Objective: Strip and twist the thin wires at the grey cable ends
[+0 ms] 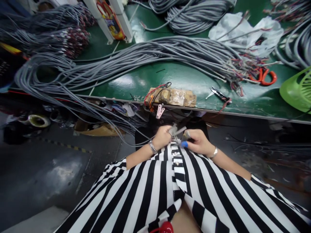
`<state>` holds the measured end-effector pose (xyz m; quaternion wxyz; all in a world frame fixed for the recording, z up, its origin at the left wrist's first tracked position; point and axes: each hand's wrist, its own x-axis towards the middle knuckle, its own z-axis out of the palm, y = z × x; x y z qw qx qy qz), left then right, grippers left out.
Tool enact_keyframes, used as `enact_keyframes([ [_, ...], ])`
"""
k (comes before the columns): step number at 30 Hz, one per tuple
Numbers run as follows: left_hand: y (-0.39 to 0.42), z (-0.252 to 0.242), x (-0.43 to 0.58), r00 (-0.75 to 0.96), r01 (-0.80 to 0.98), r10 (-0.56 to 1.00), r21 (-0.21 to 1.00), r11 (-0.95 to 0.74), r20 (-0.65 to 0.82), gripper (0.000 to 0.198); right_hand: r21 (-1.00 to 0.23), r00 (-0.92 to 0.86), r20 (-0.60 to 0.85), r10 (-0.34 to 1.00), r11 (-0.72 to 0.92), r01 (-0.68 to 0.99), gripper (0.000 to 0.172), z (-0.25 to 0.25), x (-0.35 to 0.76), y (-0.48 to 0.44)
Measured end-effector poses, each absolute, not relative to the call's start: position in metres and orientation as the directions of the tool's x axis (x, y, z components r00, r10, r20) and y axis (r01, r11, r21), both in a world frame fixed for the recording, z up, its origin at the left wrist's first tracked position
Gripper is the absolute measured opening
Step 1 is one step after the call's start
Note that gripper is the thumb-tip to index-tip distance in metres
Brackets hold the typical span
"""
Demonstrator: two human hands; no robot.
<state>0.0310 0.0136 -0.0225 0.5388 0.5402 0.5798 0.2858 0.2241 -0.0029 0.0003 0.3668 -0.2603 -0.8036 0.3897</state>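
My left hand (pixel 163 137), with a watch at the wrist, is closed on the end of a grey cable (pixel 174 130) in front of my striped shirt. Close beside it, my right hand (pixel 198 142) is pinched shut, a blue cover on its thumb and a ring on a finger. What it grips is blurred; a pale strip (pixel 180 130) shows between the two hands. A long bundle of grey cables (pixel 155 48) lies across the green bench (pixel 179 75), with several strands hanging over its front edge towards my left hand.
On the bench's front edge lies a wooden block (pixel 182 97) with wires and a pink clip (pixel 160 111). Small pliers (pixel 220 94), red-handled scissors (pixel 264 77) and a green basket (pixel 297 92) sit to the right. Coiled cables (pixel 194 17) and a plastic bag (pixel 262 32) are farther back.
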Motion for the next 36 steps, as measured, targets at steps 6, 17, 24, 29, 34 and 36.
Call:
enact_keyframes([
  [6,0.014,-0.018,0.026,0.203,0.394,0.971,0.918,0.036,-0.126,0.028,-0.939,-0.19,0.255,0.948,0.29,0.187,0.023,-0.011,0.228,0.002],
  [17,0.007,-0.018,0.029,0.215,0.262,0.972,0.964,0.042,-0.1,0.008,-0.854,-0.462,0.102,0.881,0.316,0.414,0.021,-0.015,0.217,-0.001],
  [24,0.031,-0.024,0.019,-0.148,-0.354,0.833,0.815,0.458,-0.533,0.028,-0.919,-0.639,0.127,0.759,0.333,0.213,0.034,-0.01,0.222,-0.005],
  [29,0.014,-0.029,0.009,0.127,-0.065,0.97,0.975,0.214,-0.205,0.038,-0.992,-0.296,-0.116,0.948,-0.099,0.071,0.04,-0.019,0.225,-0.001],
  [34,-0.003,-0.017,0.008,0.286,0.422,0.956,0.888,-0.182,0.06,0.034,-0.944,-0.116,-0.328,0.938,-0.33,0.001,0.048,-0.027,0.217,0.005],
  [36,-0.003,-0.011,0.006,0.243,0.64,0.947,0.699,-0.32,0.211,0.027,-0.95,-0.164,-0.306,0.938,-0.291,0.11,0.051,-0.023,0.216,0.005],
])
